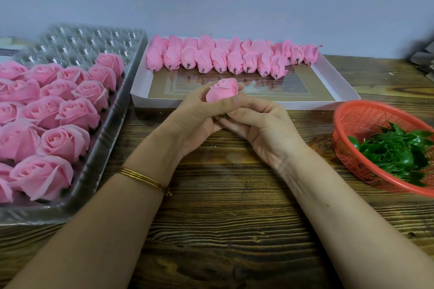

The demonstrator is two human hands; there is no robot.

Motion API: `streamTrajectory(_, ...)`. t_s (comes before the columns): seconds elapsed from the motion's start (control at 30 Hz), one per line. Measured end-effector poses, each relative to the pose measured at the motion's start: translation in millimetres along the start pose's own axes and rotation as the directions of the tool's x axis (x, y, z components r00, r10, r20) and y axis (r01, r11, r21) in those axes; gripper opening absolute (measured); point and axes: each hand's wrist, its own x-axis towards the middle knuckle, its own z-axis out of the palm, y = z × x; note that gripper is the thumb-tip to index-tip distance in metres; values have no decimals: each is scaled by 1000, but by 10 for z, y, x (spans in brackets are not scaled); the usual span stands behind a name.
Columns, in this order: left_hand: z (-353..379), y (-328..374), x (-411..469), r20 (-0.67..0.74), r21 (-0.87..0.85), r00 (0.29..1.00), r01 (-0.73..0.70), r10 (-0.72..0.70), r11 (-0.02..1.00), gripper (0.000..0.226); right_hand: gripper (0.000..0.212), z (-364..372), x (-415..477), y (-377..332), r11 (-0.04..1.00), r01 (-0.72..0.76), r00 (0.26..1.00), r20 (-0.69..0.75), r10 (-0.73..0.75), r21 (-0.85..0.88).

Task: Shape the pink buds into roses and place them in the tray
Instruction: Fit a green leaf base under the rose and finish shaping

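Observation:
A pink bud is held above the wooden table in the middle, between both hands. My left hand curls round its lower left side. My right hand pinches its base from the right, where a bit of green shows. Several closed pink buds lie in two rows at the back of a shallow white box. On the left, a clear plastic tray with round cells holds several finished pink roses; its far cells have no roses in them.
A red plastic basket with several green leaf bases sits at the right. The wooden table runs up to a pale wall. Something dark lies at the far right edge.

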Motion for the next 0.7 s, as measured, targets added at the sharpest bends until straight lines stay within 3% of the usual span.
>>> streamTrajectory(0.07,-19,11,-13,35,-20,999,10,-10,1000,81,23,-10,6,-4,1000,-5,1000,11,4,26)
streamTrajectory(0.23,28,-8,-22,39,146,999,4,-9,989,34,35,15,-8,2,997,-39,999,38,37,61)
streamTrajectory(0.37,19,11,-24,43,145,999,-7,1,989,32,51,31,-16,-8,993,-87,994,73,81,84)
streamTrajectory(0.47,13,10,-25,81,154,997,-28,16,988,14,54,25,-25,-12,989,-118,986,133,105,94)
streamTrajectory(0.6,-1,12,-36,143,149,990,-23,2,989,21,40,17,-28,-22,991,-128,972,204,119,32)
streamTrajectory(0.7,7,20,-51,166,146,986,-15,-10,989,25,44,6,-28,-22,990,-140,966,223,133,16)
